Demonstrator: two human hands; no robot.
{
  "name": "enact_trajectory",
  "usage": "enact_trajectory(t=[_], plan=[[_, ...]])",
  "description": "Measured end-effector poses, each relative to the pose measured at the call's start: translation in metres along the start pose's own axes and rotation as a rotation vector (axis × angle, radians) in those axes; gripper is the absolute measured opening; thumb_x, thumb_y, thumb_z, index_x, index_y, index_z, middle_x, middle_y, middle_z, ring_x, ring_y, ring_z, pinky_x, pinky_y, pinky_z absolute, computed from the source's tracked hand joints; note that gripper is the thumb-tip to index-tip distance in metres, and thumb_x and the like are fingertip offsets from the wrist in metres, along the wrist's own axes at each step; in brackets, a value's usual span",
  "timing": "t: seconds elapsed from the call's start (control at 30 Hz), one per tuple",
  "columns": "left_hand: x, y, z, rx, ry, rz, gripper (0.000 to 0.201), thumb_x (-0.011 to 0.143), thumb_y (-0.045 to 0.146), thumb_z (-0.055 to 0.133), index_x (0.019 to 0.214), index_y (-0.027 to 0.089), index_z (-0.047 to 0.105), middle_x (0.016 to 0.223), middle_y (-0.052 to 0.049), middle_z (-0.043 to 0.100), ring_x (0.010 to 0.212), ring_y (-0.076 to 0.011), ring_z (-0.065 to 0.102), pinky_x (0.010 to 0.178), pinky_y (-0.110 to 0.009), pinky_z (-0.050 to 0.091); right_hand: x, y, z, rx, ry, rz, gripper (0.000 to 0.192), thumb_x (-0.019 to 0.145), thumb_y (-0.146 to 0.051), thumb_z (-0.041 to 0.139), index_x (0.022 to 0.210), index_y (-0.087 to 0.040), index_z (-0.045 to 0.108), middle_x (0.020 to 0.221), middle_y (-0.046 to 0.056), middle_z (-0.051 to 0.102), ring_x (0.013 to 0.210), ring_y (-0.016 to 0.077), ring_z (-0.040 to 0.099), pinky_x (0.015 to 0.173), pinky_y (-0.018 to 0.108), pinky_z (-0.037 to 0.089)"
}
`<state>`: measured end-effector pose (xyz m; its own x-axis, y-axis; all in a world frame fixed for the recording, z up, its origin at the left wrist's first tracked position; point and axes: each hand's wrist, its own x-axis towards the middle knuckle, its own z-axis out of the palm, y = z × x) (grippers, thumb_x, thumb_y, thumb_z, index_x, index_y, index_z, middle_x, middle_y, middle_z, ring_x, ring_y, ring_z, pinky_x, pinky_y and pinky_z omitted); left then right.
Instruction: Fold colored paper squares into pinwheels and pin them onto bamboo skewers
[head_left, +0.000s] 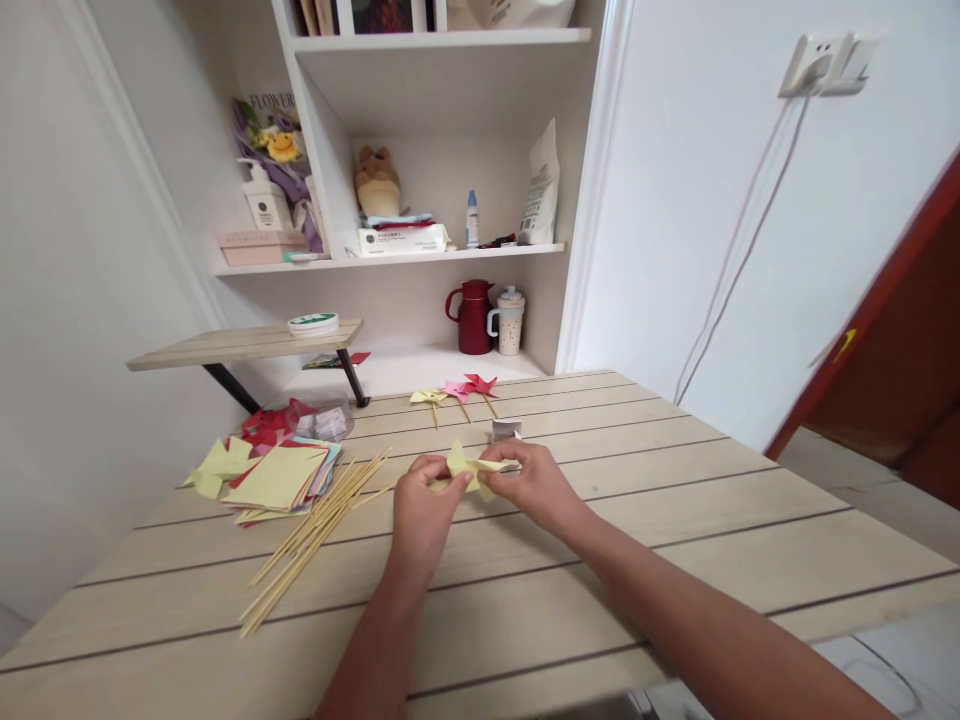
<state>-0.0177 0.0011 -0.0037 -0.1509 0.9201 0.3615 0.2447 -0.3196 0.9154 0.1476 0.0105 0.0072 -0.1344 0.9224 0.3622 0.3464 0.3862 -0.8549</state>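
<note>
Both hands work mid-surface (675, 560): left hand (421, 510) and right hand (534, 482) have fingers clamped on a yellow paper pinwheel (471, 466), half-folded, no stick on it yet. Done: three pinwheels (459, 390) on sticks lie at the far edge. Left: stack of paper squares (279, 478) and loose sticks (319, 535), so plenty still to make, I'd judge.

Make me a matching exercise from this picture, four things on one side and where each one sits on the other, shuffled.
Things:
1. yellow folded paper pinwheel
2. bundle of thin wooden skewers
3. dark red jug
4. three finished paper pinwheels on sticks

Places:
A. on the white lower shelf, beside a pale lidded mug
B. at the table's far edge
C. between the left hand and the right hand
D. on the table beside the coloured paper squares

Pairs: 1-C, 2-D, 3-A, 4-B
</note>
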Motion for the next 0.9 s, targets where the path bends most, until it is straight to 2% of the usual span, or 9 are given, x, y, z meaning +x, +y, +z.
enact_trajectory(t=[0.13,0.27,0.33,0.43,0.5,0.6,0.7,0.9], plan=[[-0.001,-0.001,0.001,-0.056,-0.011,-0.031,0.013,0.069,0.027,0.072,0.076,0.017,0.079,0.089,-0.008,0.072,0.089,-0.0230,0.066,0.084,-0.031,0.047,0.001,0.002,0.001,0.068,-0.011,0.069,0.010,0.072,-0.028,0.068,0.072,-0.018,0.069,0.076,0.002,0.069,0.075,0.0200,0.061,0.072,0.031,0.043],[-0.003,-0.002,0.003,-0.214,-0.037,-0.182,0.022,0.068,0.030,0.075,0.086,0.016,0.080,0.096,-0.010,0.075,0.093,-0.0254,0.067,0.087,-0.034,0.048,0.002,0.005,0.003,0.231,-0.068,0.125,0.020,0.074,-0.036,0.071,0.077,-0.017,0.068,0.071,0.001,0.066,0.068,0.0181,0.059,0.065,0.029,0.042],[-0.004,-0.003,0.003,-0.306,-0.047,-0.279,0.028,0.067,0.030,0.077,0.090,0.014,0.079,0.093,-0.010,0.077,0.090,-0.0254,0.069,0.085,-0.034,0.049,0.003,0.005,0.003,0.347,-0.093,0.108,0.026,0.076,-0.041,0.072,0.084,-0.018,0.067,0.078,0.002,0.070,0.076,0.0199,0.062,0.070,0.030,0.045],[-0.003,-0.004,0.000,-0.423,-0.015,-0.387,0.033,0.065,0.030,0.079,0.092,0.012,0.079,0.086,-0.011,0.078,0.086,-0.0240,0.070,0.084,-0.033,0.049,0.004,0.004,0.001,0.473,-0.084,0.111,0.039,0.080,-0.051,0.070,0.102,-0.020,0.065,0.091,0.005,0.074,0.093,0.0238,0.067,0.086,0.036,0.047],[-0.002,-0.006,-0.002,-0.469,0.027,-0.438,0.034,0.061,0.028,0.081,0.089,0.010,0.080,0.085,-0.012,0.078,0.082,-0.0227,0.070,0.083,-0.032,0.049,0.004,0.005,0.000,0.477,-0.046,0.157,0.046,0.082,-0.058,0.066,0.110,-0.021,0.064,0.091,0.006,0.075,0.099,0.0252,0.067,0.095,0.040,0.044],[0.000,-0.009,-0.003,-0.496,0.088,-0.478,0.033,0.056,0.027,0.084,0.084,0.010,0.080,0.086,-0.012,0.079,0.076,-0.0210,0.069,0.078,-0.031,0.048,0.004,0.009,-0.001,0.439,0.013,0.209,0.054,0.086,-0.065,0.058,0.118,-0.022,0.062,0.089,0.007,0.076,0.101,0.0259,0.066,0.100,0.044,0.042],[0.001,-0.010,-0.005,-0.519,0.131,-0.500,0.031,0.055,0.026,0.083,0.082,0.011,0.079,0.083,-0.011,0.078,0.073,-0.0198,0.068,0.074,-0.030,0.047,0.004,0.014,-0.001,0.439,0.036,0.217,0.057,0.087,-0.068,0.053,0.117,-0.020,0.065,0.089,0.008,0.075,0.098,0.0263,0.067,0.098,0.044,0.044],[-0.001,-0.010,-0.007,-0.578,0.199,-0.511,0.031,0.053,0.025,0.085,0.080,0.011,0.079,0.079,-0.009,0.077,0.073,-0.0193,0.068,0.071,-0.028,0.046,0.002,0.017,0.001,0.376,0.032,0.174,0.059,0.087,-0.071,0.050,0.097,-0.017,0.071,0.077,0.008,0.072,0.085,0.0248,0.066,0.091,0.041,0.048]])
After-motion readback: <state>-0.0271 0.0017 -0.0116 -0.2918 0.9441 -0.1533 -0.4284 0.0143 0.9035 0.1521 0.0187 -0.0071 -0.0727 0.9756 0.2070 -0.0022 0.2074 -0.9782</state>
